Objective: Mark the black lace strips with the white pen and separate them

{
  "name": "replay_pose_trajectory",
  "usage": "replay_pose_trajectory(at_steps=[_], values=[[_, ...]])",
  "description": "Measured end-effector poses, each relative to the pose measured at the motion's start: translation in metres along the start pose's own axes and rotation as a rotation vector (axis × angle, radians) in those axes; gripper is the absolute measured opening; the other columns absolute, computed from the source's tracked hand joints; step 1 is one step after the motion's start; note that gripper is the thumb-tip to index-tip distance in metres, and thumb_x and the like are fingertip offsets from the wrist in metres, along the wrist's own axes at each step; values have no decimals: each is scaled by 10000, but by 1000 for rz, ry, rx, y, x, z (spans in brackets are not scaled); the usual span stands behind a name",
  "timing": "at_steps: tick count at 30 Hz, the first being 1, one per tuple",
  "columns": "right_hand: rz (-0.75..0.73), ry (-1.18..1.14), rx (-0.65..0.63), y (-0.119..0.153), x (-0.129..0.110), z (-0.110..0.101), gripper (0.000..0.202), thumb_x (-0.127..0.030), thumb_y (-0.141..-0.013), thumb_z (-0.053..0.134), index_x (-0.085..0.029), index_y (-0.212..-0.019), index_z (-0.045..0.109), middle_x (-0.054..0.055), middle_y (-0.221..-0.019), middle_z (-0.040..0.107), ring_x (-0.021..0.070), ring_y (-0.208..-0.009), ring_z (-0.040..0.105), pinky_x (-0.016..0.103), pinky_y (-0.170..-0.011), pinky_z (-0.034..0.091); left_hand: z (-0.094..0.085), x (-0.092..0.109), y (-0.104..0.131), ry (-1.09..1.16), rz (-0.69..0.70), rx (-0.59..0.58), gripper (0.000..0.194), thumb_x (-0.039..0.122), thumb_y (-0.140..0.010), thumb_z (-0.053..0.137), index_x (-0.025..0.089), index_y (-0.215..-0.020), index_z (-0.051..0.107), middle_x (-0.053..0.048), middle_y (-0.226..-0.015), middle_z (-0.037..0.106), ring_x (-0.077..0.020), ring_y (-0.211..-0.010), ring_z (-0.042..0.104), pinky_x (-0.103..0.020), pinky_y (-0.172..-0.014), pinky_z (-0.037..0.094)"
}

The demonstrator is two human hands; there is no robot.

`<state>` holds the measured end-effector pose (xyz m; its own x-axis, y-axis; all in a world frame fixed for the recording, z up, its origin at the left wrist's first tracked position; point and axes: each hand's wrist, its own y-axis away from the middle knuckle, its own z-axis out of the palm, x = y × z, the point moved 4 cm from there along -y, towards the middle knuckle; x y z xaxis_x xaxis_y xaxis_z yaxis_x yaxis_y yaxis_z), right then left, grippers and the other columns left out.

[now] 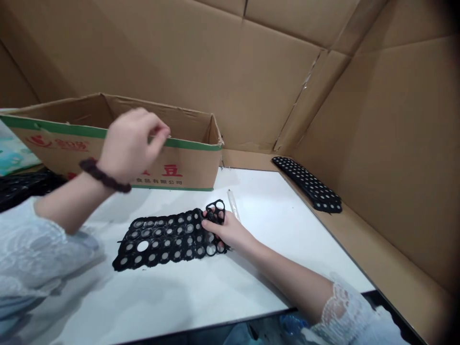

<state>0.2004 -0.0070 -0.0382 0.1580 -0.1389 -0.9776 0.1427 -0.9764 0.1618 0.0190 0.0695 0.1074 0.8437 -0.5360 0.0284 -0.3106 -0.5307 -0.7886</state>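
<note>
A black sheet with rows of round holes (172, 238) lies flat on the white table. At its right end my right hand (223, 227) grips it between thumb and fingers, and a small black ringed piece (216, 207) sticks up there. One hole near the left end looks brighter than the others. My left hand (132, 139) is raised in front of the cardboard box (194, 165), thumb and fingers curled together. Whether anything tiny sits in that pinch is too blurred to tell.
A stack of similar black perforated sheets (309, 184) rests along the right cardboard wall. A clear pen-like tube (233, 203) lies behind my right hand. Black material (30, 187) is at the far left. Tall cardboard panels (215, 62) enclose the back and right of the white table (201, 302).
</note>
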Motion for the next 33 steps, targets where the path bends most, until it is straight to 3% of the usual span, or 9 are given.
replay_pose_trajectory(at_steps=[1,4,6,8,16,21,27,30,33], values=[[12,-15,4,0,0,0,291,-358,-682,610,-179,-905,556,-1,-748,501,55,-466,400,160,-287,335,1,14,14,48,-8,-65,305,348,-866,375,115,-817,565,-12,-770,558,-122,-734,512,-243,-721,387],[28,-57,3,1,-1,2,219,-316,-689,603,-172,-847,558,-22,-647,474,61,-449,404,157,-291,322,24,49,64,266,-42,-559,329,495,-834,384,176,-828,465,38,-542,497,-120,-492,472,-212,-502,318],[26,-86,-20,3,-2,4,185,-296,-697,593,-166,-826,561,-26,-619,465,64,-449,415,156,-305,323,38,62,94,334,-75,-731,378,569,-785,412,197,-845,385,42,-540,483,-145,-475,469,-218,-461,289],[17,-116,-51,4,-3,6,179,-280,-706,584,-167,-843,567,-22,-641,480,62,-457,425,158,-326,332,49,67,113,402,-125,-819,413,594,-752,442,209,-846,326,44,-561,474,-154,-475,467,-220,-450,289],[18,-123,-76,4,-2,10,117,-222,-715,535,-158,-811,555,-30,-623,450,56,-438,400,163,-323,352,57,67,124,696,-270,-855,375,474,-839,359,202,-1077,257,47,-603,449,-160,-550,497,-235,-511,353],[29,-165,-96,3,-2,13,69,-174,-686,528,-161,-751,508,-51,-576,403,56,-426,390,183,-332,399,55,68,123,788,-302,-840,227,388,-883,288,213,-1025,309,-24,-836,558,-178,-763,559,-287,-681,411],[46,-219,-132,1,1,19,74,-126,-671,461,-158,-727,497,-58,-504,406,71,-394,399,195,-331,395,57,65,123,902,-327,-833,184,350,-882,296,217,-1005,332,-63,-1045,558,-191,-965,536,-318,-814,412],[77,-274,-158,2,0,21,83,-96,-636,432,-161,-663,476,-54,-474,427,74,-390,414,194,-365,393,56,66,125,945,-332,-841,180,351,-885,288,217,-996,334,-63,-1040,570,-190,-938,551,-326,-808,419],[121,-359,-157,4,-3,23,97,-108,-622,432,-163,-681,486,-42,-505,474,93,-435,465,221,-425,429,55,66,127,928,-373,-809,171,335,-895,256,213,-1003,309,-44,-900,591,-177,-820,578,-320,-758,431]])
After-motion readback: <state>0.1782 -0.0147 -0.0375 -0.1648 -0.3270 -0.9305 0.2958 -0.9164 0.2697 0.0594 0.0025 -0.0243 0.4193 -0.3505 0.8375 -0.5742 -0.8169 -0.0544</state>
